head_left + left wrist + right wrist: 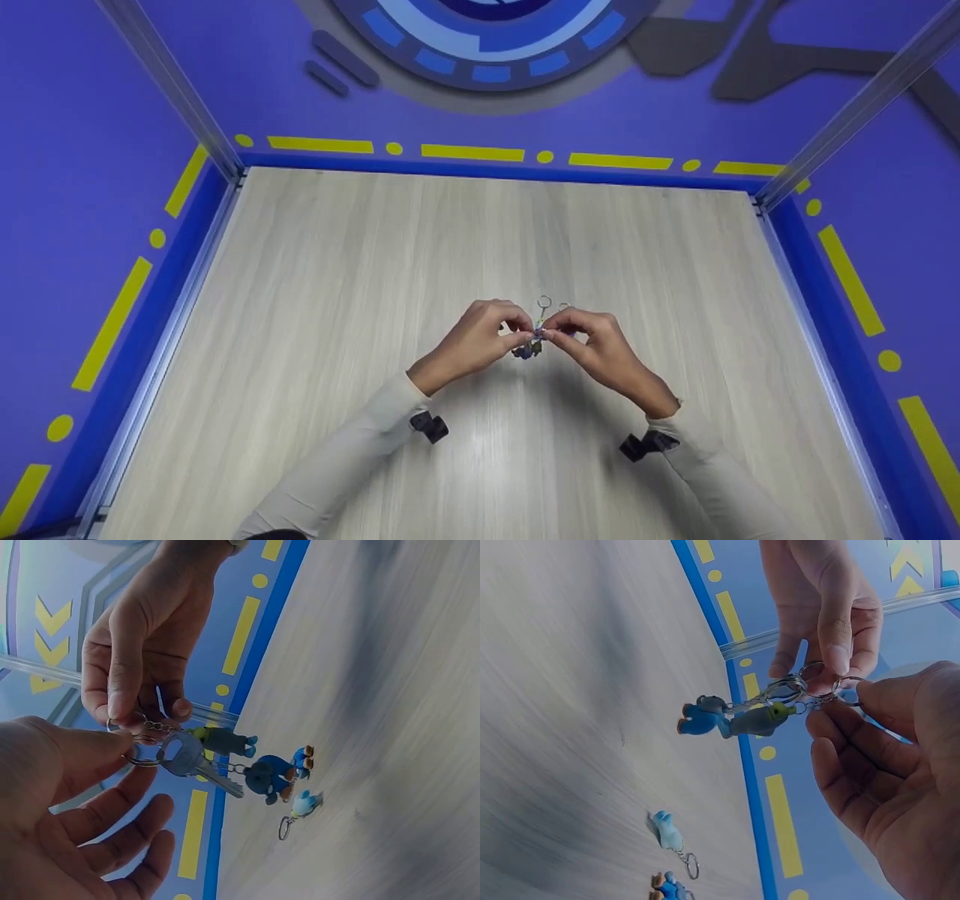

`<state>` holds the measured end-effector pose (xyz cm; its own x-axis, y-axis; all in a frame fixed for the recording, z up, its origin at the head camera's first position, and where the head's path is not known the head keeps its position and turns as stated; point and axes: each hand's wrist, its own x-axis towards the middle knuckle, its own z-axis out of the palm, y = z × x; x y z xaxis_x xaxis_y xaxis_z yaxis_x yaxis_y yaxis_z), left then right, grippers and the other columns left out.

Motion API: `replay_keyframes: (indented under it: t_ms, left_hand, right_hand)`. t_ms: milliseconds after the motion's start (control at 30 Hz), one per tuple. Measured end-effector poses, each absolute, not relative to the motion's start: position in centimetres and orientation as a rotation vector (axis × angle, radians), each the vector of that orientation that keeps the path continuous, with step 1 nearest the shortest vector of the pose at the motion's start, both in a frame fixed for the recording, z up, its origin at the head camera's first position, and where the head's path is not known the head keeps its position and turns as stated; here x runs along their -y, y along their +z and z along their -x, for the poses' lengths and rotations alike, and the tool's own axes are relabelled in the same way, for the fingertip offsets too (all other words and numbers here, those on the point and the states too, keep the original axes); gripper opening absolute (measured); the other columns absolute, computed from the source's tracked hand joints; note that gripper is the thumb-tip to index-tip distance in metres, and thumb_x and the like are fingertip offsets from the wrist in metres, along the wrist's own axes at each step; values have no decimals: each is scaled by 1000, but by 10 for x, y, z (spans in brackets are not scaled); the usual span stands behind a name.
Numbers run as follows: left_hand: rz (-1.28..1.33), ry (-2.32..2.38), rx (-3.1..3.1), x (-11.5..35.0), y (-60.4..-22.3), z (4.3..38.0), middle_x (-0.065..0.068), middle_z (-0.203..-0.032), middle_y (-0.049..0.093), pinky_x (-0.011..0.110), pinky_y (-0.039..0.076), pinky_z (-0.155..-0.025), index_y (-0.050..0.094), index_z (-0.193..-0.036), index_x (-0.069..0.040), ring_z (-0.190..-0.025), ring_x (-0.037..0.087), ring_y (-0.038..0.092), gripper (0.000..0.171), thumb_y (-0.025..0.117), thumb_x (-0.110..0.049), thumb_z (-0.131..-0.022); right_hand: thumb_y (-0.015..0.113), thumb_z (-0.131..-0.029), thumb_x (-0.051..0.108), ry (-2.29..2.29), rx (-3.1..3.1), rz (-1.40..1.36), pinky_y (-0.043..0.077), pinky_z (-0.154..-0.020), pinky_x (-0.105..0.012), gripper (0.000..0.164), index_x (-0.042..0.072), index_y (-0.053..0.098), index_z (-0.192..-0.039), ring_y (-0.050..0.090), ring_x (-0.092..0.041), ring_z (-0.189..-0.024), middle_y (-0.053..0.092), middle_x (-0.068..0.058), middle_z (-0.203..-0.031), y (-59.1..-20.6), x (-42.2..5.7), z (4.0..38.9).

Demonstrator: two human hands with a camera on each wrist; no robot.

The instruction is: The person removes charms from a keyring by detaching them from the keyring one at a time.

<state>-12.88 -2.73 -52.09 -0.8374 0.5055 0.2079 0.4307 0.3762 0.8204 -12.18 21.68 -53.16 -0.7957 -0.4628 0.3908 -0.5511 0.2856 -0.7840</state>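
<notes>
Above the table's middle, my left hand point(484, 341) and right hand point(600, 349) meet at their fingertips. In the left wrist view, my left thumb and finger pinch a metal key ring point(142, 757). From it hang a silver key point(187, 757) and a chained charm with a dark head and blue body point(268, 776). My right hand pinches another split ring point(847, 690) in the right wrist view. A short chain links that ring to a grey figure charm with a yellow-green head point(761, 720). The rings lie close together; whether they interlock I cannot tell.
On the wood-grain table point(337, 262), just beyond the hands, lies a light-blue charm point(667, 831) with its own ring. A blue and orange charm point(669, 887) lies near it. Blue panels point(480, 127) with yellow dashes border the table's back and sides.
</notes>
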Motion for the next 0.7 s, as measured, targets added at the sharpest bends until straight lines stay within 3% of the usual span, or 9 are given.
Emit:
replay_keyframes:
  t_ms: [267,467,700]
  left_hand:
    - [-895,1482,-2529,29,-521,129,2,-96,79,51,58,-88,83,-96,-8,-93,15,70,5,81,-6,-100]
    - [-891,1532,-2527,30,-523,129,1,-94,78,47,58,-86,83,-94,-9,-92,12,69,5,83,-5,-97]
    - [-846,1598,-2471,31,-524,130,-1,-94,79,51,60,-87,83,-93,-8,-91,12,70,5,84,-5,-96]
  right_hand:
    - [76,-101,-2,1578,2429,-1008,56,-81,-22,14,11,81,-104,75,-21,-86,81,-3,-101,-532,-217,121]
    - [77,-102,1,1575,2439,-974,57,-82,-22,12,12,81,-104,76,-19,-90,81,-1,-101,-535,-218,123]
    - [77,-102,0,1605,2446,-933,58,-82,-23,8,7,81,-103,76,-18,-90,82,-3,-101,-537,-220,122]
